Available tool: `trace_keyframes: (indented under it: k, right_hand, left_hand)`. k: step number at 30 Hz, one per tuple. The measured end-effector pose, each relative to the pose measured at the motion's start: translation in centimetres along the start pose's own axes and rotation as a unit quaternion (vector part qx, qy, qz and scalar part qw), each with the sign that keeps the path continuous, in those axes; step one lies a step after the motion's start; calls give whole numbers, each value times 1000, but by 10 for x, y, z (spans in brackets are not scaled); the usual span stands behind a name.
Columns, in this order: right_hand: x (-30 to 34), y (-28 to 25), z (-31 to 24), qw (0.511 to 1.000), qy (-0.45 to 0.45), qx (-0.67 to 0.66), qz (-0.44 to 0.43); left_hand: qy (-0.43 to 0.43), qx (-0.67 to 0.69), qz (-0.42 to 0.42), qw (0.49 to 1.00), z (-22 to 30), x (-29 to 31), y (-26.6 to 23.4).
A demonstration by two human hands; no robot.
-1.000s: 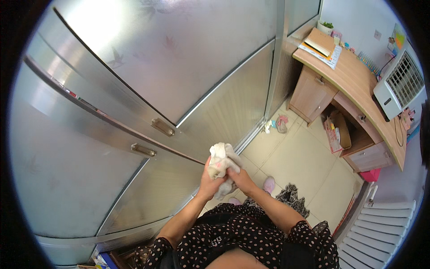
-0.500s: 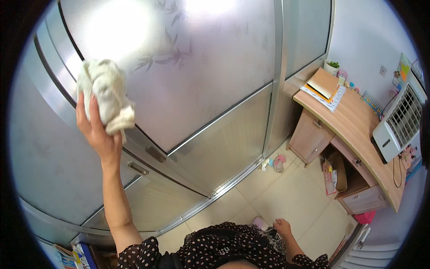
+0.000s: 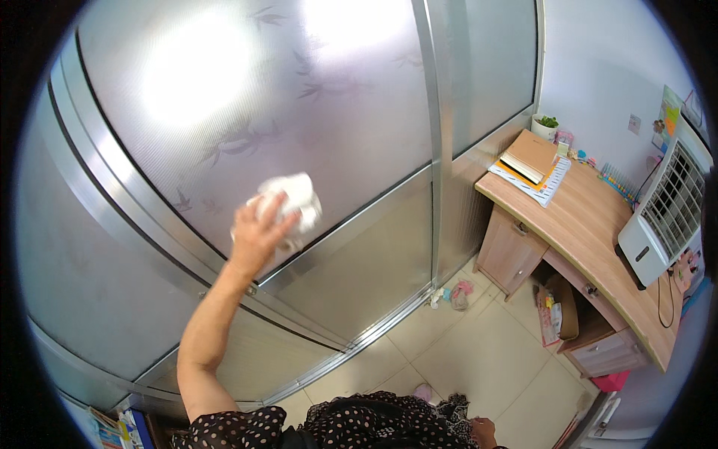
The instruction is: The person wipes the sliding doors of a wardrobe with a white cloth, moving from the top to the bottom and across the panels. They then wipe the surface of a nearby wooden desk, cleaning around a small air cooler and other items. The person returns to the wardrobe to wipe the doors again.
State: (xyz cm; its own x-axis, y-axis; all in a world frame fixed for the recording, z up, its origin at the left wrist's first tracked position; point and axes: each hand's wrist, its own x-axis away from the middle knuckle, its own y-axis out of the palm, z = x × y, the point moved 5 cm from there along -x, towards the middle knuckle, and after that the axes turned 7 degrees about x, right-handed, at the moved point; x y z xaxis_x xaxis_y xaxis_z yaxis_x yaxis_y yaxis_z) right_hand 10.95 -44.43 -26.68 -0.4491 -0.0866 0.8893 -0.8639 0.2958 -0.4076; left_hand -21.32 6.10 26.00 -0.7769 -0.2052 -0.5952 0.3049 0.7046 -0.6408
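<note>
My left hand [image 3: 258,228] is raised against a frosted glass sliding door [image 3: 314,105] and holds a crumpled white cloth [image 3: 293,200] pressed flat to the pane, just above the door's metal crossbar [image 3: 374,206]. The glass has a faint leaf pattern and bright glare. My right hand [image 3: 482,430] hangs low beside my dark dotted clothing at the bottom edge, fingers curled, holding nothing that I can see.
A curved wooden desk [image 3: 598,232] stands at the right with stacked books [image 3: 531,153], a small potted plant [image 3: 547,124] and a white fan heater [image 3: 662,213]. A cabinet [image 3: 512,251] sits under it. Small items [image 3: 452,293] lie on the tiled floor by the door track.
Both hands first held the cloth low in front of me. The left hand then carried it high to the upper left of the glass, and has now swept it down and rightward.
</note>
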Motion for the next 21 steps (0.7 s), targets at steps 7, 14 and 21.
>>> trace_keyframes:
  k: [7,14,21]
  right_hand:
    - [-14,-5,10,998,-46,-13,-33]
    - [-88,24,43,985,-94,-117,-83]
    - [-21,-30,29,994,-95,-46,15]
  left_hand:
    - [-115,-165,197,960,-76,-120,-67]
    - [28,-20,-71,997,9,-62,63]
    - [31,-57,-14,998,-14,-119,50]
